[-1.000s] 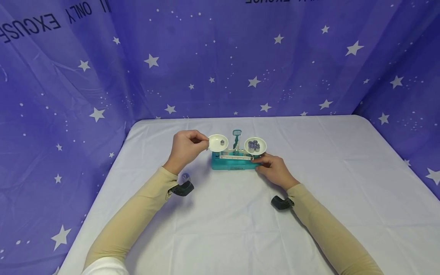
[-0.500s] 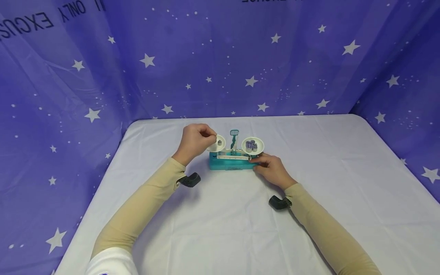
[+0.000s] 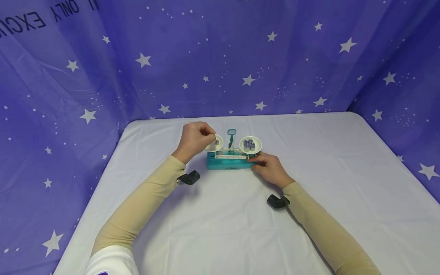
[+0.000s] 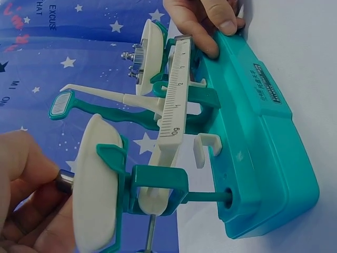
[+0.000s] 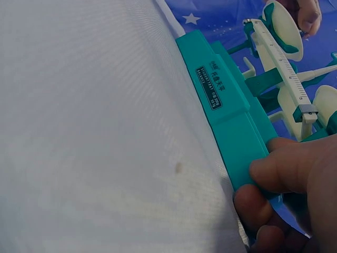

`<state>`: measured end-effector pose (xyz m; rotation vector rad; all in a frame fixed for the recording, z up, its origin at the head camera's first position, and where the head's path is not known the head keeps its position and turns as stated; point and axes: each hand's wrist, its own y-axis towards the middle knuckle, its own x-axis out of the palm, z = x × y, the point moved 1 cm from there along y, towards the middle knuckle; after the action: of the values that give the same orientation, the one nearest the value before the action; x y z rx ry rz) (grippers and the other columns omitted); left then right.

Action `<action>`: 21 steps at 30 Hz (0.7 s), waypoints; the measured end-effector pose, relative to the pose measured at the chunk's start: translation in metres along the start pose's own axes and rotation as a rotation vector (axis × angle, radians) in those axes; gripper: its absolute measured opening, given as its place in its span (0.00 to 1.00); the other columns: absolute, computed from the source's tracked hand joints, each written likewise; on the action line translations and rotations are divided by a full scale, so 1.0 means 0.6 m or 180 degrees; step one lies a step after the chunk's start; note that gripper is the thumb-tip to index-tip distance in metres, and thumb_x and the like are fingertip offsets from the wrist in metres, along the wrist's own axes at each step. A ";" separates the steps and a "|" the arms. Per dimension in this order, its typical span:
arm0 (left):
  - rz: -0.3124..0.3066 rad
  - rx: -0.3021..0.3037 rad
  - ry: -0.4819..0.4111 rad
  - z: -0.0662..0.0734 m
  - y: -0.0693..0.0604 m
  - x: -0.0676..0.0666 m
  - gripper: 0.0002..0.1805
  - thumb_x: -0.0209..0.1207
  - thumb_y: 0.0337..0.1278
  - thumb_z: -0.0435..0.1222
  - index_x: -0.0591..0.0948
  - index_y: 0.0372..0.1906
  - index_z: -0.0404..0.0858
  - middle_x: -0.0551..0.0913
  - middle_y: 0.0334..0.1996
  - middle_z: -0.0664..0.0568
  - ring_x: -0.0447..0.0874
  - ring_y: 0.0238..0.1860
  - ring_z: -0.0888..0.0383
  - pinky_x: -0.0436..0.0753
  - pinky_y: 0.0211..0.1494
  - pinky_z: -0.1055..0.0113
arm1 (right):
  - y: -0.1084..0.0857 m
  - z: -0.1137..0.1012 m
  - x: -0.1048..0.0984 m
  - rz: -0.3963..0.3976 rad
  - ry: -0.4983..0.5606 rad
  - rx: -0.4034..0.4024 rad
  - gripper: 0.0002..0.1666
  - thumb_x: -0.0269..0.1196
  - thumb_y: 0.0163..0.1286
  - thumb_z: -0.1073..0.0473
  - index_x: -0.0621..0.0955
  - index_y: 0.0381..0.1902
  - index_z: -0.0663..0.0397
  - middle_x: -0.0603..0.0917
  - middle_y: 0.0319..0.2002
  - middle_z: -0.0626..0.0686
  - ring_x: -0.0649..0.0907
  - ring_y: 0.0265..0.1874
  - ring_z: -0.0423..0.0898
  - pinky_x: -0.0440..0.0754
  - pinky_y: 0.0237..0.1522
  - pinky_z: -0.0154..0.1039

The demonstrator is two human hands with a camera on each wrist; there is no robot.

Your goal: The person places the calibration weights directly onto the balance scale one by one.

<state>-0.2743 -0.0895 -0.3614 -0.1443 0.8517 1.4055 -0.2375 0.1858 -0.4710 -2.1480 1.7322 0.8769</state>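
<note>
A teal tray balance (image 3: 231, 163) with white pans stands on the table. At its left pan (image 4: 97, 184), my left hand (image 3: 194, 140) pinches a small metal weight (image 4: 65, 181) between thumb and fingers; the weight's end meets the pan's face. Several metal weights (image 3: 249, 145) sit together in the right pan (image 3: 259, 146). My right hand (image 3: 273, 170) grips the right end of the teal base, thumb on the front. The white beam with its scale (image 4: 176, 95) runs between the pans, and a pointer (image 4: 100, 95) rises near the teal dial plate (image 3: 232, 132).
A white cloth (image 3: 220, 225) covers the table. Blue curtains (image 3: 192, 68) with white stars hang behind and at both sides. A black wrist camera (image 3: 190, 177) sticks out from the left sleeve, another black camera (image 3: 277, 202) from the right.
My left hand has moved right, from the left pan's rim to over the pan, at the weight. The right hand keeps its grip on the base. The whole head view has shifted slightly.
</note>
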 end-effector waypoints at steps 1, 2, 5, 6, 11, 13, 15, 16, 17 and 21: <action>-0.0006 -0.0011 -0.0002 0.000 0.001 0.000 0.08 0.61 0.48 0.28 0.90 0.29 0.35 0.90 0.27 0.44 0.86 0.28 0.52 0.82 0.34 0.67 | 0.000 0.000 0.000 0.0001 0.0003 0.0001 0.16 0.67 0.62 0.71 0.89 0.48 0.58 0.88 0.53 0.59 0.83 0.46 0.48 0.81 0.46 0.31; -0.0012 -0.0018 0.0004 -0.001 0.001 0.000 0.08 0.61 0.48 0.28 0.90 0.29 0.35 0.90 0.27 0.44 0.87 0.28 0.52 0.82 0.34 0.67 | 0.000 0.000 0.000 0.0002 0.0007 0.0000 0.16 0.67 0.62 0.71 0.89 0.48 0.58 0.88 0.53 0.59 0.83 0.45 0.49 0.81 0.46 0.31; -0.0026 -0.0041 0.0029 -0.002 0.003 0.001 0.08 0.61 0.48 0.27 0.90 0.28 0.35 0.90 0.27 0.44 0.87 0.29 0.51 0.83 0.35 0.66 | 0.000 0.000 0.000 -0.0003 0.0022 0.0003 0.16 0.67 0.62 0.71 0.89 0.48 0.58 0.88 0.54 0.59 0.83 0.45 0.48 0.80 0.45 0.30; -0.0028 -0.0036 0.0040 -0.003 0.003 0.002 0.08 0.61 0.48 0.27 0.90 0.28 0.35 0.90 0.27 0.44 0.87 0.29 0.51 0.83 0.35 0.66 | 0.000 -0.001 0.000 -0.0006 0.0028 0.0003 0.16 0.67 0.62 0.71 0.89 0.48 0.58 0.88 0.54 0.59 0.83 0.45 0.48 0.80 0.45 0.30; -0.0059 -0.0008 0.0089 -0.005 0.004 0.005 0.08 0.62 0.50 0.27 0.91 0.29 0.34 0.90 0.27 0.44 0.86 0.29 0.52 0.81 0.33 0.69 | 0.000 -0.003 -0.001 -0.0013 0.0041 -0.0008 0.16 0.67 0.62 0.71 0.89 0.48 0.58 0.88 0.54 0.60 0.83 0.44 0.48 0.80 0.45 0.30; -0.0073 -0.0008 0.0108 -0.004 0.003 0.006 0.08 0.62 0.50 0.27 0.91 0.29 0.34 0.91 0.28 0.44 0.86 0.29 0.52 0.80 0.33 0.70 | 0.001 -0.003 -0.001 -0.0015 0.0044 -0.0010 0.16 0.67 0.62 0.71 0.89 0.48 0.59 0.88 0.54 0.60 0.83 0.44 0.48 0.80 0.45 0.30; -0.0082 -0.0019 0.0115 -0.003 0.002 0.006 0.07 0.62 0.51 0.27 0.91 0.30 0.34 0.91 0.28 0.44 0.86 0.30 0.52 0.80 0.33 0.70 | 0.001 -0.002 -0.001 -0.0020 0.0044 -0.0004 0.16 0.67 0.62 0.70 0.89 0.48 0.59 0.87 0.55 0.60 0.83 0.46 0.49 0.81 0.45 0.30; -0.0085 -0.0026 0.0119 -0.003 0.002 0.006 0.07 0.62 0.51 0.27 0.91 0.30 0.34 0.91 0.28 0.43 0.86 0.30 0.52 0.80 0.33 0.70 | 0.001 -0.002 -0.001 -0.0023 0.0055 0.0004 0.16 0.67 0.62 0.70 0.89 0.48 0.59 0.87 0.55 0.60 0.83 0.47 0.49 0.81 0.46 0.30; -0.0087 -0.0034 0.0121 -0.003 0.001 0.006 0.07 0.62 0.51 0.27 0.91 0.30 0.34 0.91 0.28 0.43 0.86 0.30 0.52 0.80 0.33 0.70 | 0.001 -0.001 -0.001 -0.0022 0.0058 0.0005 0.15 0.67 0.62 0.70 0.89 0.48 0.59 0.87 0.55 0.60 0.84 0.48 0.50 0.81 0.46 0.30; -0.0085 -0.0030 0.0160 -0.005 0.001 0.007 0.07 0.63 0.52 0.27 0.91 0.31 0.34 0.91 0.29 0.43 0.86 0.31 0.52 0.81 0.34 0.68 | 0.001 0.000 0.000 -0.0018 0.0101 0.0017 0.15 0.67 0.62 0.70 0.89 0.48 0.59 0.87 0.56 0.60 0.83 0.49 0.51 0.80 0.47 0.30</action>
<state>-0.2763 -0.0875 -0.3658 -0.1982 0.8817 1.3857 -0.2378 0.1858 -0.4708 -2.1738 1.7404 0.8403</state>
